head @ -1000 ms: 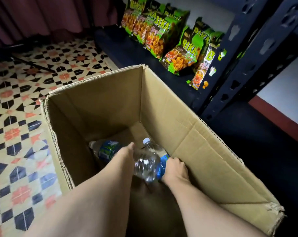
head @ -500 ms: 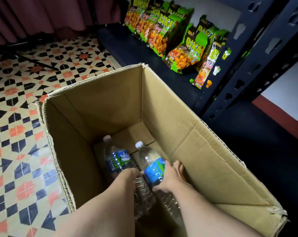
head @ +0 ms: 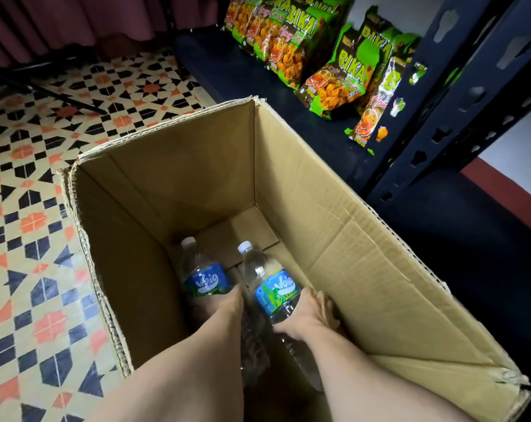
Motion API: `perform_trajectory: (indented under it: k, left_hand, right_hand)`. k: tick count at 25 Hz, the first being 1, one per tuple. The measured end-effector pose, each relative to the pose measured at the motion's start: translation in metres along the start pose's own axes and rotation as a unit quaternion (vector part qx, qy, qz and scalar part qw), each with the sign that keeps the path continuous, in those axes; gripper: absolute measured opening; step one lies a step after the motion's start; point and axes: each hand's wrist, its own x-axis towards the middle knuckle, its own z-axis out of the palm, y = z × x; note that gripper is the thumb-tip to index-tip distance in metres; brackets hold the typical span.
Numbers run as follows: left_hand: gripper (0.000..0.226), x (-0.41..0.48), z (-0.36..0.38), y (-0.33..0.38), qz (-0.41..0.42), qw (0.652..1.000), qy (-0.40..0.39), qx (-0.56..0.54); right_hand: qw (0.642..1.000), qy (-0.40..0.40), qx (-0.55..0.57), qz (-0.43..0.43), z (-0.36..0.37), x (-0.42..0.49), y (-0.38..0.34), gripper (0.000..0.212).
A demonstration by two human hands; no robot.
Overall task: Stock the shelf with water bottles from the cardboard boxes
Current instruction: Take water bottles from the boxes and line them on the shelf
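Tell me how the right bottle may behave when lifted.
The right bottle looks full, so probably heavy for its size. Its thin clear plastic may dent under the right hand. Being round, it could roll if laid down.

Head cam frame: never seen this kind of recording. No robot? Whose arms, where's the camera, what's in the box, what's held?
No robot here. A person wears one wide-angle camera on the head, looking forward and down, so the two bare arms at the bottom are their own. They reach into an open cardboard box standing on a patterned tile floor. The left hand grips the left bottle low on its body. The right hand wraps round the right bottle just below its blue label. Both are clear water bottles with white caps, tilted. No other bottles show in the box. Beyond it is a dark shelf with green snack bags standing on it, and no bottles in the visible part.
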Motion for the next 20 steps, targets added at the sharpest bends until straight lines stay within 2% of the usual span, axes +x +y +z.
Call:
perform_trajectory:
  k: [1,3,5,8,11,14,16,18,20]
  left_hand:
    - [0.094,0.006,0.0,-0.003,0.008,1.0,0.016,0.016]
    - [0.097,0.013,0.0,-0.006,0.007,0.999,-0.004,0.041]
    - [0.083,0.021,0.001,-0.004,-0.015,0.999,-0.033,0.018]
    - [0.072,0.012,0.002,0.007,-0.023,0.999,-0.029,0.0]
    - [0.05,-0.016,0.004,0.027,-0.016,0.999,-0.026,-0.02]
    - [0.103,-0.057,-0.005,0.048,0.051,0.996,0.069,-0.008]
    - [0.105,-0.093,-0.013,0.061,0.085,0.992,0.088,-0.044]
    - [0.097,-0.126,-0.026,0.067,0.12,0.988,0.069,-0.063]
    - [0.087,-0.156,-0.044,0.068,0.191,0.979,0.051,-0.05]
  right_hand:
    - [1.0,0.01,0.01,0.014,-0.001,0.001,0.0,0.1]
    - [0.999,0.012,0.027,0.028,-0.004,0.006,0.001,0.1]
    - [0.999,0.006,0.042,0.024,-0.009,0.01,0.002,0.097]
    - [0.999,0.013,0.039,-0.006,-0.024,0.011,-0.005,0.091]
    - [0.998,0.031,0.008,-0.049,-0.053,0.002,-0.018,0.089]
    - [0.996,0.056,0.022,-0.069,-0.089,-0.023,-0.024,0.085]
    - [0.992,0.076,0.072,-0.069,-0.113,-0.048,-0.02,0.081]
    - [0.984,0.1,0.124,-0.078,-0.138,-0.08,-0.012,0.075]
    - [0.97,0.13,0.177,-0.105,-0.163,-0.111,-0.005,0.07]
